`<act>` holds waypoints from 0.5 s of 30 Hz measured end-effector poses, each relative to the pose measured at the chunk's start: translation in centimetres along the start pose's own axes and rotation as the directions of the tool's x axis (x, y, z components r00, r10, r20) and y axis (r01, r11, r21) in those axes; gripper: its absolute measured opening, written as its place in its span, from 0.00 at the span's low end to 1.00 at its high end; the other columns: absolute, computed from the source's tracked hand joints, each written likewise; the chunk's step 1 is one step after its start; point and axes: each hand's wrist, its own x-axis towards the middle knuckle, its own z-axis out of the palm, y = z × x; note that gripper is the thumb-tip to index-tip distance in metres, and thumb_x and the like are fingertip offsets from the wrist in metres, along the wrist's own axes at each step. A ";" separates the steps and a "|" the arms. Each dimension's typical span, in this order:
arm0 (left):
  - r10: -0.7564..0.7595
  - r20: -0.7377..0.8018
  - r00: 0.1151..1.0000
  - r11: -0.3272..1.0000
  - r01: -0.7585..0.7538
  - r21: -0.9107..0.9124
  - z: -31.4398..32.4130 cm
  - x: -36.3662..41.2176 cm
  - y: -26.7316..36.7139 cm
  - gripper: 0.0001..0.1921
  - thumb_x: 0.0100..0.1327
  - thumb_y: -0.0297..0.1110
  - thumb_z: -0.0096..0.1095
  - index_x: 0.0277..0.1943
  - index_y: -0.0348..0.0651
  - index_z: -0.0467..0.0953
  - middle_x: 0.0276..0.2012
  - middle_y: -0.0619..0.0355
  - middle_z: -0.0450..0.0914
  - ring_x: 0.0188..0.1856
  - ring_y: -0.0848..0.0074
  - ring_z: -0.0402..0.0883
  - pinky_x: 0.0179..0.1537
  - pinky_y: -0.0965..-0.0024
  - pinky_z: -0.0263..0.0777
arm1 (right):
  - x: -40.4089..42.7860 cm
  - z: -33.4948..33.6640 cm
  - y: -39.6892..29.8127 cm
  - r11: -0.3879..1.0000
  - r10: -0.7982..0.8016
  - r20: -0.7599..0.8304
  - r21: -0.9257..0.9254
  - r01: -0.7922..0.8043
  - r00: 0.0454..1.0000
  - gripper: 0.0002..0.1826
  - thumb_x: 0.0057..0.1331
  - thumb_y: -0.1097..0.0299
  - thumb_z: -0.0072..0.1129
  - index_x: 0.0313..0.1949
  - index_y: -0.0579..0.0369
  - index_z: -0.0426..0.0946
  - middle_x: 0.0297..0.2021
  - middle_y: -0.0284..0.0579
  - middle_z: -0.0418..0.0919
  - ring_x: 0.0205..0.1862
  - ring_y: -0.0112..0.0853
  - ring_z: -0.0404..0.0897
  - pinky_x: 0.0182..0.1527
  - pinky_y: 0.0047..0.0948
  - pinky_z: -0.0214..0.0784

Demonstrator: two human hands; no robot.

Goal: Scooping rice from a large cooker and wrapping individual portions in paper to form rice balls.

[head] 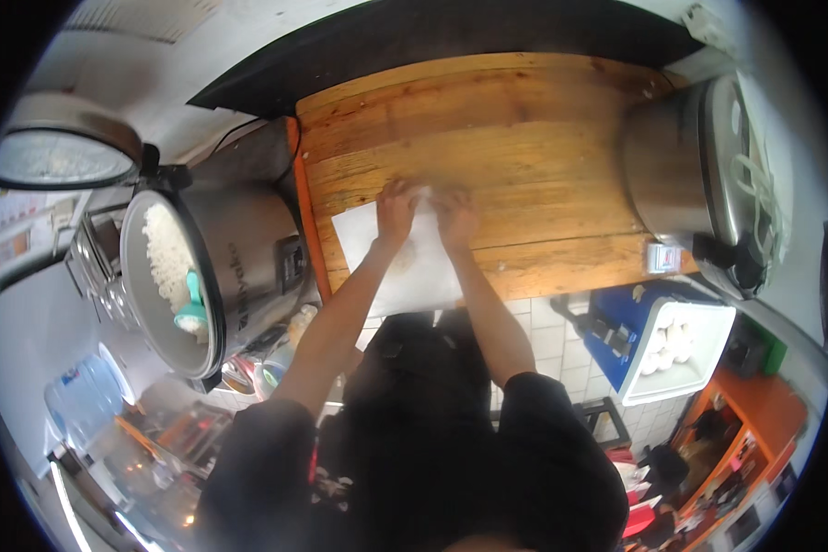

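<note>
Sheets of white wrapping paper (414, 286) lie at the near left of a wooden table (552, 152), and a faint brownish round patch shows through between my forearms. At the paper's far end, my left hand (397, 207) has its fingers curled over the sheet. My right hand (455, 214) bends towards it from the other side, also gripping the paper. A gathered white piece rises between the two sets of fingertips. Blur and the hands themselves hide whatever lies underneath.
On the left stands a Miyako rice cooker (248, 255) with its lid (65, 148) raised, holding white rice (169, 255) and a teal scoop (192, 303). Right are a second steel cooker (669, 162), a small box (664, 259) and a blue cooler (610, 331) containing white bundles (669, 345).
</note>
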 end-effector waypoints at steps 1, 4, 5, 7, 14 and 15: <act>0.019 -0.015 1.000 0.999 -0.020 -0.033 -0.1 0.0 -0.2 0.13 0.59 0.31 0.65 0.47 0.47 0.83 0.45 0.55 0.81 0.50 0.57 0.75 0.52 0.56 0.68 | 0.0 0.0 0.1 1.000 0.019 -0.011 -0.002 -0.019 1.000 0.06 0.47 0.71 0.70 0.26 0.46 0.83 0.29 0.33 0.79 0.36 0.39 0.75 0.38 0.38 0.69; 0.065 -0.046 0.997 0.998 -0.064 0.024 -0.3 0.0 -0.4 0.13 0.59 0.32 0.65 0.47 0.47 0.83 0.45 0.55 0.82 0.50 0.58 0.76 0.52 0.57 0.68 | 0.3 -0.2 -0.7 1.000 -0.007 -0.019 0.013 0.007 1.000 0.07 0.46 0.72 0.70 0.26 0.45 0.83 0.29 0.31 0.78 0.36 0.37 0.75 0.37 0.37 0.68; 0.077 -0.062 0.995 0.996 -0.075 0.038 -0.6 -0.1 -0.4 0.13 0.59 0.33 0.65 0.47 0.47 0.83 0.45 0.55 0.82 0.49 0.58 0.76 0.52 0.57 0.68 | 0.3 -0.6 -1.3 1.000 0.017 -0.018 0.023 -0.017 1.000 0.07 0.46 0.72 0.70 0.25 0.44 0.82 0.29 0.30 0.78 0.36 0.36 0.75 0.37 0.37 0.67; 0.072 -0.051 0.996 0.997 -0.071 0.021 -0.8 0.1 0.5 0.13 0.59 0.33 0.65 0.47 0.46 0.83 0.44 0.55 0.82 0.49 0.58 0.77 0.52 0.57 0.69 | 0.0 -0.9 -1.0 0.998 0.051 -0.028 0.024 -0.050 0.998 0.07 0.46 0.72 0.70 0.25 0.44 0.82 0.29 0.29 0.78 0.36 0.35 0.74 0.37 0.36 0.67; 0.116 0.011 0.993 0.993 -0.116 0.010 -1.0 0.2 -0.2 0.09 0.58 0.33 0.66 0.42 0.44 0.83 0.42 0.54 0.82 0.47 0.57 0.77 0.49 0.59 0.69 | -0.2 -1.1 -1.3 0.998 0.042 -0.017 0.043 -0.041 0.999 0.07 0.47 0.71 0.70 0.24 0.44 0.80 0.30 0.28 0.78 0.38 0.34 0.74 0.39 0.36 0.63; 0.128 0.016 0.992 0.992 -0.128 0.006 -1.1 0.2 -0.2 0.09 0.58 0.33 0.66 0.42 0.44 0.83 0.42 0.54 0.82 0.47 0.57 0.77 0.49 0.59 0.69 | -0.3 -1.2 -1.2 0.998 0.050 -0.002 0.034 -0.050 0.999 0.07 0.47 0.71 0.70 0.24 0.45 0.80 0.31 0.28 0.78 0.39 0.34 0.73 0.39 0.37 0.63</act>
